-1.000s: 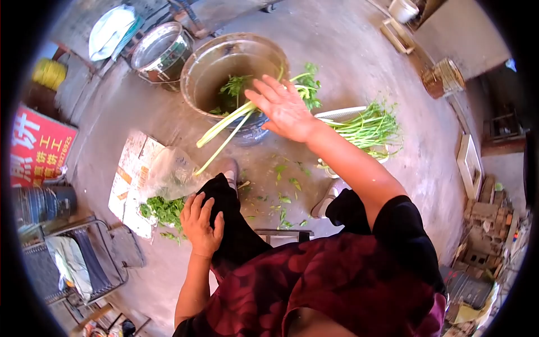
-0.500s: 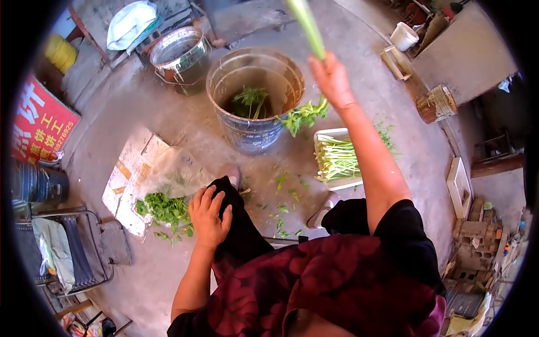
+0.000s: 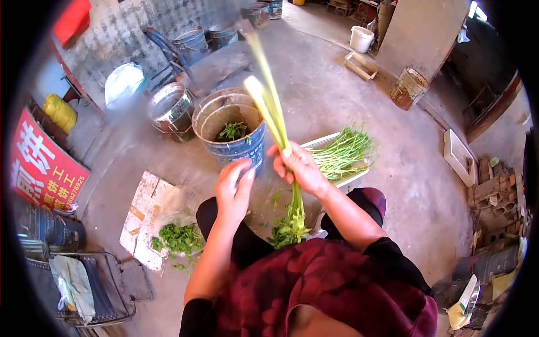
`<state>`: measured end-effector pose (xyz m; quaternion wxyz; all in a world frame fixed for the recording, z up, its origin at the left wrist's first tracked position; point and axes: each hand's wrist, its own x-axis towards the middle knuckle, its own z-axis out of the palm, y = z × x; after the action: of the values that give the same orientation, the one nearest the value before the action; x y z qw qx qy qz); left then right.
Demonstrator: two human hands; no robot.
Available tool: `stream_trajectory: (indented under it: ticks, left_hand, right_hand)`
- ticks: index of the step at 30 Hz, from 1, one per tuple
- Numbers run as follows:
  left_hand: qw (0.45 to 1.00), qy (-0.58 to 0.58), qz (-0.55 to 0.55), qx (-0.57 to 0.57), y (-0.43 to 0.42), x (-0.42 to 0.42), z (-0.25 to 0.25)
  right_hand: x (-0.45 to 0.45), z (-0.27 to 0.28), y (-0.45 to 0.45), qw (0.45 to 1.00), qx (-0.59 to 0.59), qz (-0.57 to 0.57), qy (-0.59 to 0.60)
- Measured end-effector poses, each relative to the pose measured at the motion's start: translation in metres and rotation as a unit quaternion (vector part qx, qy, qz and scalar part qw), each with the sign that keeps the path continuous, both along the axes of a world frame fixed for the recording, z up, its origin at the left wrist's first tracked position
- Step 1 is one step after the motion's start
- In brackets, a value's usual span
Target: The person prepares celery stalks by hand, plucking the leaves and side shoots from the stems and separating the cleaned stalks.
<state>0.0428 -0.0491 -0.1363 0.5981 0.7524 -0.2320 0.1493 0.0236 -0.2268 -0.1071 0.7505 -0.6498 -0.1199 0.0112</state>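
Upright in front of my body, a bunch of celery (image 3: 276, 121) is in my right hand (image 3: 300, 168), whose fingers wrap round the stalks at mid-length. Its pale stalk ends point up and away, and the leafy end hangs down near my lap. My left hand (image 3: 234, 188) is raised just left of the celery, apart from it, fingers stretched and thumb spread. Behind that hand stands a tall blue bucket (image 3: 247, 150) with green leaves (image 3: 233, 131) inside. Right of the celery, a white basket (image 3: 352, 178) holds trimmed thin green stalks (image 3: 345, 150).
Picked leaves (image 3: 178, 238) lie beside a plastic bag and a flat board (image 3: 143, 210) on the left floor. A metal pail (image 3: 173, 115) stands behind, with a red sign (image 3: 48, 160) and folding chair (image 3: 106, 281) at left. Bricks (image 3: 494, 196) are stacked at right.
My right hand has lowered the celery from high up to in front of my body. My left hand has risen from my knee toward it. The view has tilted upward.
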Motion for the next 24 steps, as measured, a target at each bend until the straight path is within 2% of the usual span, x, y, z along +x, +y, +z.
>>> stream_trajectory:
  ticks: [2,3,4,7,8,10,13,15,16,18,19,24]
  left_hand:
    - [0.984,0.074,-0.108,-0.118,-0.024,-0.005,0.030]
    - [0.956,0.131,-0.180,-0.193,-0.032,-0.011,0.041]
    - [0.920,0.208,-0.246,-0.222,-0.032,-0.023,0.063]
    - [0.928,0.207,-0.234,-0.201,-0.034,-0.032,0.062]
    - [0.934,0.200,-0.202,-0.218,-0.038,-0.036,0.058]
    - [0.924,0.211,-0.220,-0.233,-0.036,-0.045,0.058]
    - [0.932,0.191,-0.188,-0.245,-0.038,-0.053,0.061]
    - [0.943,0.135,-0.141,-0.271,-0.039,-0.048,0.056]
    - [0.945,0.130,-0.127,-0.270,-0.036,-0.047,0.058]
    - [0.920,0.149,-0.128,-0.339,-0.029,-0.041,0.057]
    - [0.905,0.156,-0.129,-0.374,-0.026,-0.037,0.058]
    - [0.893,0.152,-0.134,-0.402,-0.021,-0.038,0.066]
  right_hand:
    - [-0.016,-0.006,0.006,0.999,0.021,0.038,-0.003]
    - [-0.022,-0.011,0.009,0.998,0.032,0.051,-0.010]
    - [-0.028,-0.011,0.011,0.998,0.025,0.057,-0.011]
    - [-0.045,-0.005,0.006,0.996,0.038,0.084,-0.014]
    - [-0.048,-0.007,0.006,0.997,0.023,0.065,-0.030]
    - [-0.050,-0.012,0.005,0.998,-0.008,0.028,-0.059]
    - [-0.057,0.000,0.006,0.964,-0.192,-0.054,-0.175]
    - [-0.059,0.004,0.009,0.968,-0.169,-0.107,-0.150]
    - [-0.054,0.001,0.007,0.977,-0.111,-0.110,-0.148]
    - [-0.050,0.005,-0.001,0.988,0.027,-0.119,-0.094]
    - [-0.048,0.009,-0.009,0.987,0.047,-0.124,-0.090]
    - [-0.057,0.019,-0.012,0.990,-0.066,-0.113,-0.048]
